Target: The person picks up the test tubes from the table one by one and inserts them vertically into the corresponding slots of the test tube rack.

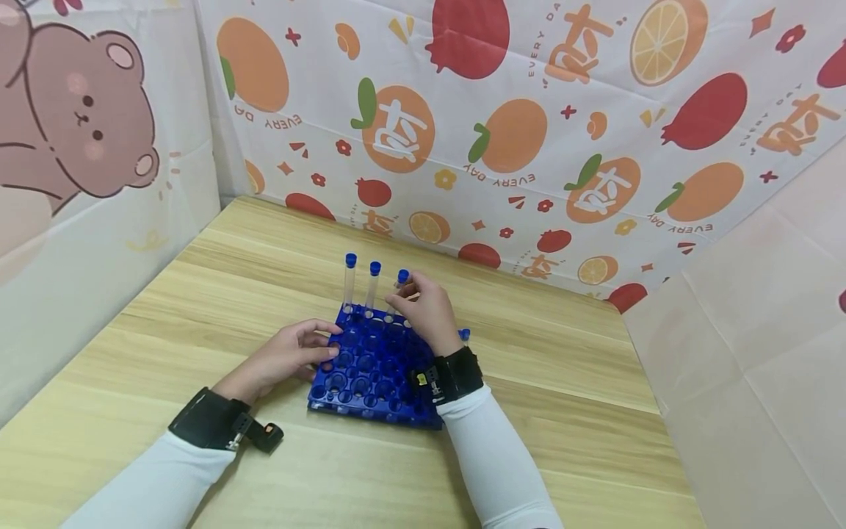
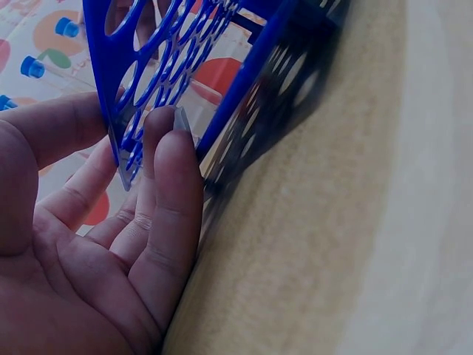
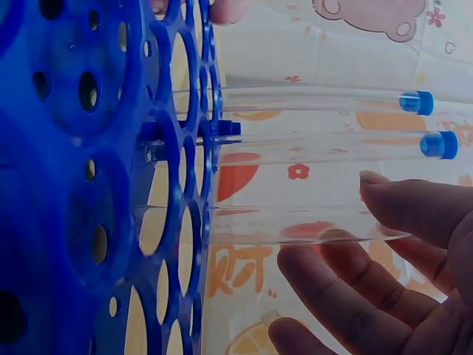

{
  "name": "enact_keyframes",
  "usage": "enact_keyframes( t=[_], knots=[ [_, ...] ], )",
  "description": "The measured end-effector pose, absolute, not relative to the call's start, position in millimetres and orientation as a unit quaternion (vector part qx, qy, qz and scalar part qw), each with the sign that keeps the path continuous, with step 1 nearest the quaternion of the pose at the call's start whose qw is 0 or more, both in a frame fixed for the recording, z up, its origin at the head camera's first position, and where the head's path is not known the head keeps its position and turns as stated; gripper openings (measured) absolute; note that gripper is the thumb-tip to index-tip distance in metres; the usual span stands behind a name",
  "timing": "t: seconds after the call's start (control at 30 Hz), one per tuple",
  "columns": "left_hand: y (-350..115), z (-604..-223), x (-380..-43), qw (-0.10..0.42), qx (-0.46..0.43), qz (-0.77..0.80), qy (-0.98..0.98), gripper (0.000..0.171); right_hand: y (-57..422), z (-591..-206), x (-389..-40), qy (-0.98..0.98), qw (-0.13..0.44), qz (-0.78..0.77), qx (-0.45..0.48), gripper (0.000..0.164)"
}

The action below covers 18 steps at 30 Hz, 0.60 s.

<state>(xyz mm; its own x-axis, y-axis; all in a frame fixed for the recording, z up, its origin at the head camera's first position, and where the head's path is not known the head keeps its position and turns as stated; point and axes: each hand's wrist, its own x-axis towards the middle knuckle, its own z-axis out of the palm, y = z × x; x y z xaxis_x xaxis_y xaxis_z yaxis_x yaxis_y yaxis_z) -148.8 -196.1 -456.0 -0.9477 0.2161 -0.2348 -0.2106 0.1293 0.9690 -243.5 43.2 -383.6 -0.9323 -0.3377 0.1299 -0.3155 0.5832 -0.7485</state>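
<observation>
A blue test tube rack [image 1: 363, 360] with rows of round holes sits on the table. My left hand [image 1: 291, 356] holds its left edge; in the left wrist view, the fingers [image 2: 177, 192] meet the rack's side. Two clear test tubes with blue caps, a left one [image 1: 349, 283] and a middle one [image 1: 372, 286], stand upright in the far row. Beside them, my right hand [image 1: 426, 305] has its thumb and fingers loosely round a third test tube [image 3: 259, 224] near its capped top. That tube's lower end passes into the rack, while the hand hides its cap in the right wrist view.
Another blue cap [image 1: 465, 334] shows just beyond the right wrist, its tube mostly hidden. The wooden table [image 1: 562, 441] meets a fruit-printed cloth [image 1: 515, 139] at the back and a bear-printed cloth [image 1: 86, 117] at the left. A pale wall [image 1: 760, 330] borders the right side.
</observation>
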Motion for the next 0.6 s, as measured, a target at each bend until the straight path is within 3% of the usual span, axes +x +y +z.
enact_keyframes(
  t=[0.3, 0.6],
  knots=[
    [-196.8, -456.0, -149.1, 0.163, 0.004, 0.660, 0.734, 0.055, 38.9, -384.0, -245.4, 0.892, 0.023, -0.408, -0.193, 0.019],
    [-197.2, -455.8, -148.4, 0.163, 0.004, 0.660, 0.733, 0.054, 36.3, -383.7, -244.4, 0.891, 0.048, -0.399, -0.211, 0.028]
  ],
)
